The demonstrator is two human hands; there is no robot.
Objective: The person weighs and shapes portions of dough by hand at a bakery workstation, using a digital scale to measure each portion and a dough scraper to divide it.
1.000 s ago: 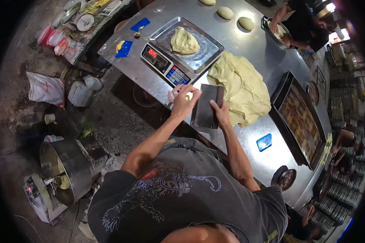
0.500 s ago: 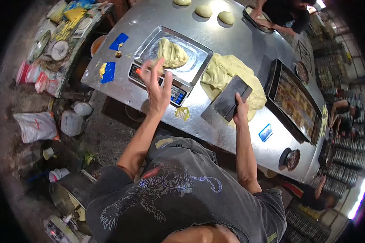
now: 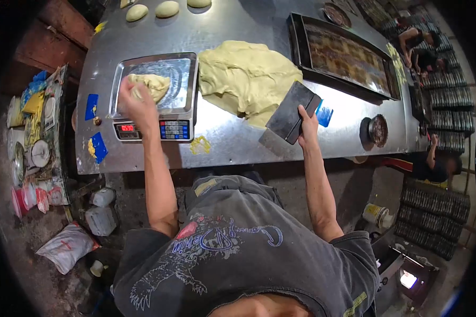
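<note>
A piece of pale yellow dough (image 3: 157, 83) lies in the metal tray (image 3: 194, 74) on a digital scale (image 3: 165, 138) with a lit red display. My left hand (image 3: 140, 108) is at the left side of this dough, its fingers curled over it and slightly blurred. To the right of the scale spreads a large mass of dough (image 3: 246, 76) on the steel table. My right hand (image 3: 308, 127) grips a flat dark dough scraper (image 3: 293, 112) by its edge. The scraper is raised over the table at the lower right side of the dough mass.
Several round dough balls (image 3: 167, 9) sit at the far edge. Two blue plastic scrapers (image 3: 98, 148) with yellow residue lie left of the scale. A dark rectangular baking pan (image 3: 349, 58) stands at right, near a small round tin (image 3: 377, 131). Other people (image 3: 415, 45) are at far right.
The view has turned and shifted. My left hand has moved from the tray's front edge onto the dough piece. My right hand still holds the scraper, now at the dough mass's lower right edge.
</note>
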